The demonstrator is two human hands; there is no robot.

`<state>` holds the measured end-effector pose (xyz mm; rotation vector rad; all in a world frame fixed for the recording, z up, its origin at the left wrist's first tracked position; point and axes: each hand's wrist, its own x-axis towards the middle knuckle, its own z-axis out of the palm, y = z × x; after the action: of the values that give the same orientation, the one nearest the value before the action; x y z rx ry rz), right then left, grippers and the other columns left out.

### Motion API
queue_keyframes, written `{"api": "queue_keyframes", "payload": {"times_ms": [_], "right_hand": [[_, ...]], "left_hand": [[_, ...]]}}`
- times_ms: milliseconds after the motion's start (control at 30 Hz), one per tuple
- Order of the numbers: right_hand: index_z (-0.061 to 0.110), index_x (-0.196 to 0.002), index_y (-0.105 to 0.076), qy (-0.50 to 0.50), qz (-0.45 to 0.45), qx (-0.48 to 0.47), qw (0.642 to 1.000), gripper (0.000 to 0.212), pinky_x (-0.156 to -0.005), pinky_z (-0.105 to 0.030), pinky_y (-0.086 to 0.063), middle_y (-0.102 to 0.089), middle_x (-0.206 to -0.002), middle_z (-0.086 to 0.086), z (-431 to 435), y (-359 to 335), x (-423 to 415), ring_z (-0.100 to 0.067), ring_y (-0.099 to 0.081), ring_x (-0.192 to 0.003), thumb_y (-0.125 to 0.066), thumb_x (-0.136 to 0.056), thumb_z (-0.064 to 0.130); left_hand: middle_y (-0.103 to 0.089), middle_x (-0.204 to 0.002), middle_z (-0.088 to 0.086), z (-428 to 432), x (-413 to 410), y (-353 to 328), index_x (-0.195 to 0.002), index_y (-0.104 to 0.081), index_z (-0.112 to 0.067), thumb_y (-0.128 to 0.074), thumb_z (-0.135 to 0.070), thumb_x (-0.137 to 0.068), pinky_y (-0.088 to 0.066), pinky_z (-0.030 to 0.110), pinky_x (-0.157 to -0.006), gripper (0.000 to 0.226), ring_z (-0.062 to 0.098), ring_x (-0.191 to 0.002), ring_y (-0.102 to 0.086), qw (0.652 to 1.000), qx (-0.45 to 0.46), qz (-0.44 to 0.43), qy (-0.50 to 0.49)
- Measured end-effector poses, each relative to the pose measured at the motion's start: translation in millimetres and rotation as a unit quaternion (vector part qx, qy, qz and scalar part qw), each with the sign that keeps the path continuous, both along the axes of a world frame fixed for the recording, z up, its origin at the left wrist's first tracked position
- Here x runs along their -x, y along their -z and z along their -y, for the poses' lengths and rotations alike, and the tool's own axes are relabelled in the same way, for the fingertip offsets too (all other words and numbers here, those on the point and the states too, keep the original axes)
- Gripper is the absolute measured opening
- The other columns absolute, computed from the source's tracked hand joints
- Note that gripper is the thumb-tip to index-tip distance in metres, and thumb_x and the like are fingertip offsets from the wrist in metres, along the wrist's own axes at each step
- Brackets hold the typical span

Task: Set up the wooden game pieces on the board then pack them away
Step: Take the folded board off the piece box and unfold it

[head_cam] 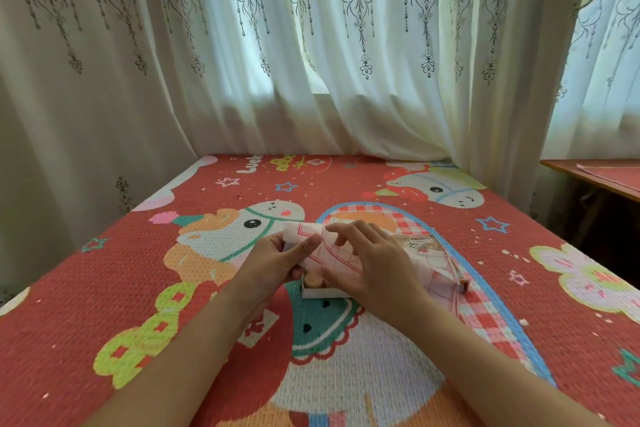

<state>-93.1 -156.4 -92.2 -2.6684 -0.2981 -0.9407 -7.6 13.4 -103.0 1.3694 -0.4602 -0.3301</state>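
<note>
Head view: in the middle of the frame, a bit low, two hands hold the board [306,234]. It is a thin white sheet with red lines, partly folded, and it trails off to the right. The left hand [277,262] pinches its left end, thumb on top. The right hand [375,265] lies over the middle with bent fingers holding it; I cannot tell what its thumb does.

Just under the sheet sits a small white box [323,292]. Round tan pieces [313,279] peek out of it, most of them hidden. Right of the hands lies the lid [424,243], flat, with a picture on it.

The board looks light and floppy, so it could crease or tear. It is best held by two edges and opened slowly. The pieces look hard, smooth and small; they might roll, so pinch each one by its rim. The box looks like thin card and may slide.

All this sits on a red mat [104,253], bumpy, with cartoon animals. A white curtain [311,62] with soft folds fills the top
</note>
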Motion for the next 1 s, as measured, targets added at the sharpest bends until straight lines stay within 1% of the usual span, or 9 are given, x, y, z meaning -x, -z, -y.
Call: {"api": "queue_keyframes", "payload": {"times_ms": [67,133,200,333,467,533,633,767,1000], "right_hand": [[0.031,-0.126,-0.053,0.014,0.022,-0.009,1.0,0.052,-0.072,-0.008,-0.031,-0.055,-0.1,0.017,-0.8,0.7,-1.2,0.004,-0.043,-0.086,-0.059,-0.083,0.059],[0.029,-0.121,-0.057,0.021,0.039,-0.016,0.999,0.043,-0.066,-0.003,-0.03,-0.053,-0.096,0.017,-0.3,2.2,-1.9,0.005,-0.042,-0.081,-0.064,-0.084,0.049],[0.027,-0.112,-0.063,0.017,0.06,-0.019,0.998,0.031,-0.065,-0.004,-0.034,-0.054,-0.092,0.017,-0.2,3.6,-2.2,0.004,-0.044,-0.079,-0.066,-0.085,0.042],[0.021,-0.087,-0.068,0.028,0.115,-0.019,0.993,0.005,-0.061,-0.024,-0.051,-0.06,-0.086,0.011,2.9,3.6,-4.8,-0.004,-0.054,-0.078,-0.069,-0.085,0.026],[0.023,-0.092,-0.067,0.012,0.104,-0.065,0.992,0.013,-0.064,-0.01,-0.043,-0.06,-0.096,0.014,9.2,-0.5,-1.7,0.003,-0.048,-0.08,-0.065,-0.087,0.035],[0.024,-0.109,-0.065,-0.034,0.06,-0.051,0.996,0.029,-0.08,-0.014,-0.045,-0.06,-0.11,0.013,10.6,-0.3,-1.7,0.002,-0.051,-0.096,-0.061,-0.088,0.044],[0.025,-0.123,-0.06,-0.066,0.014,-0.026,0.997,0.049,-0.093,-0.019,-0.041,-0.057,-0.12,0.014,12.2,1.4,-4.5,-0.004,-0.049,-0.111,-0.061,-0.085,0.056],[0.02,-0.117,-0.064,-0.083,0.02,-0.062,0.994,0.038,-0.083,-0.021,-0.049,-0.065,-0.106,0.012,16.2,5.4,-6.2,-0.004,-0.056,-0.1,-0.065,-0.088,0.044],[0.015,-0.101,-0.073,-0.053,0.093,-0.105,0.989,0.017,-0.078,-0.008,-0.048,-0.072,-0.094,0.007,27.5,-1.7,-1.8,0.0,-0.063,-0.084,-0.061,-0.092,0.025]], "left_hand": [[-0.055,-0.073,0.019,0.5,0.7,1.4,-0.09,-0.066,0.011,-0.08,-0.039,-0.071,-0.042,0.02,-0.049,0.055,0.014,-0.049,-0.046,0.999,-0.009,0.036,0.012],[-0.051,-0.069,0.022,0.8,6.0,-1.3,-0.08,-0.055,0.022,-0.076,-0.042,-0.074,-0.04,0.019,-0.048,0.068,0.015,-0.048,-0.045,0.996,-0.036,0.075,0.014],[-0.048,-0.062,0.021,1.9,12.3,-4.7,-0.066,-0.048,0.022,-0.071,-0.04,-0.077,-0.039,0.017,-0.048,0.067,0.012,-0.045,-0.043,0.992,-0.064,0.111,0.014],[-0.038,-0.053,0.011,3.4,19.2,-8.2,-0.057,-0.048,0.006,-0.073,-0.031,-0.08,-0.039,0.019,-0.049,0.051,0.012,-0.043,-0.039,0.989,-0.079,0.126,0.028],[-0.065,-0.066,0.01,1.7,26.9,-13.1,-0.08,-0.072,-0.011,-0.071,-0.025,-0.084,-0.05,0.023,-0.06,0.014,0.02,-0.06,-0.057,0.986,-0.075,0.139,0.059],[-0.071,-0.077,0.012,1.3,28.3,-14.9,-0.084,-0.075,-0.018,-0.069,-0.024,-0.087,-0.052,0.032,-0.069,0.01,0.029,-0.069,-0.061,0.987,-0.06,0.128,0.072],[-0.069,-0.077,0.008,0.7,28.5,-15.0,-0.08,-0.075,-0.018,-0.065,-0.025,-0.091,-0.05,0.032,-0.071,0.016,0.02,-0.072,-0.062,0.989,-0.046,0.118,0.08],[-0.069,-0.102,0.024,-1.8,23.9,-12.5,-0.102,-0.071,-0.003,-0.069,-0.028,-0.088,-0.055,0.033,-0.079,0.029,0.028,-0.089,-0.066,0.992,-0.039,0.098,0.071],[-0.072,-0.108,0.017,-6.0,18.1,-13.0,-0.108,-0.07,-0.001,-0.067,-0.013,-0.086,-0.056,0.037,-0.088,0.025,0.032,-0.101,-0.068,0.997,-0.002,0.062,0.043]]}}
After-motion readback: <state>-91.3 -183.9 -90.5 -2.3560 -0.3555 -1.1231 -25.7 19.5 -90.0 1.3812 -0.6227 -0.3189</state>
